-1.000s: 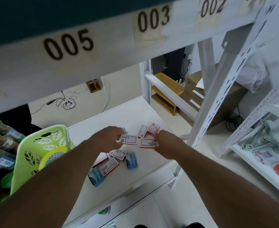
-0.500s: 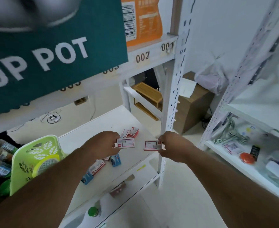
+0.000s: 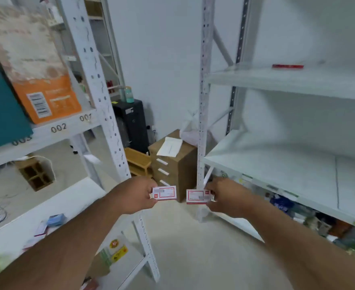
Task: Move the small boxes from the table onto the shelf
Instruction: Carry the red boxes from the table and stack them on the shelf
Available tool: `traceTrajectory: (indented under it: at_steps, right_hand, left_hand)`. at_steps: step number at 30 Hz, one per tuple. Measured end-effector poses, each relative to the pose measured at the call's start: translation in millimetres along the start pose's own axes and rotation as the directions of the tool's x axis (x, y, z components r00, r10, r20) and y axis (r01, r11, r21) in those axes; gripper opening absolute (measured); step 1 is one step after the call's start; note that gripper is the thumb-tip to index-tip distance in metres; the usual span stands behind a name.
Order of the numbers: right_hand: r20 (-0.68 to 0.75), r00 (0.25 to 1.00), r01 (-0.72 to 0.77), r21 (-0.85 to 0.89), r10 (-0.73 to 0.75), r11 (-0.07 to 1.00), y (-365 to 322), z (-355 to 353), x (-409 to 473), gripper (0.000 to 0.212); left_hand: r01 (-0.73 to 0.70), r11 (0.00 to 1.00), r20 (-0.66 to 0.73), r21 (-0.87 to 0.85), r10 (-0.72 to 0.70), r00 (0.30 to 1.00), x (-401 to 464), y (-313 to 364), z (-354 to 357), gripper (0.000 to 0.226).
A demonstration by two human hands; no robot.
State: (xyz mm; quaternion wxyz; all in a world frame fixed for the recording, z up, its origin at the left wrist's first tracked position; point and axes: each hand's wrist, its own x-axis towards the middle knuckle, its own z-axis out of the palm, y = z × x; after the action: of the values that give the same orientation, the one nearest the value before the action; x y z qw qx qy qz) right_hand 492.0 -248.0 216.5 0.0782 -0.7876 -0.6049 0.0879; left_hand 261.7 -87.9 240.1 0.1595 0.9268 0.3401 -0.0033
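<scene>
Head view: left hand (image 3: 133, 195) pinches white-red small box (image 3: 165, 192) in air, mid-scene; right hand (image 3: 227, 197) pinches second small box (image 3: 197, 197) just right of it; more boxes (image 3: 55, 219) on table (image 3: 74, 197) near left; shelf (image 3: 298, 164) right

Print on both held small boxes (image 3: 165, 192) is illegible; items on the table (image 3: 9, 237), lower left, are blurred.

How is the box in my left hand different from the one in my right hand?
The left-hand box shows its small red square at its left end; the right-hand box shows it at its right end. The left hand pinches its box by the left end, the right hand by the right end. Both are small, white, red-bordered and held in the air.
</scene>
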Motion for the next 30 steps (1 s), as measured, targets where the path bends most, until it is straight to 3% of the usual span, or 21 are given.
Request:
traceTrajectory:
  at_steps: [8,15,21,30]
  right_hand:
    - [-0.18,0.969,-0.184,-0.087,0.167,0.979,104.9,-114.7,-85.3,0.012]
    - [-0.303,0.91,-0.318,-0.068,0.284,0.946,157.8,-193.3,-113.4,0.015]
    - [-0.351,0.874,-0.387,-0.082,0.337,0.918,188.0,-233.2,-92.1,0.018]
    - [-0.402,0.81,-0.481,-0.042,0.426,0.875,229.0,-292.3,6.2,0.022]
  left_hand:
    - [-0.229,0.969,-0.081,0.096,0.237,0.968,57.1,149.7,-56.8,0.025]
    - [-0.394,0.918,-0.113,0.044,0.396,0.911,116.7,240.2,-98.9,0.034]
    - [-0.48,0.875,-0.134,0.059,0.483,0.865,185.0,274.3,-128.8,0.029]
    - [-0.586,0.806,-0.142,0.077,0.591,0.794,328.6,280.4,-181.5,0.025]
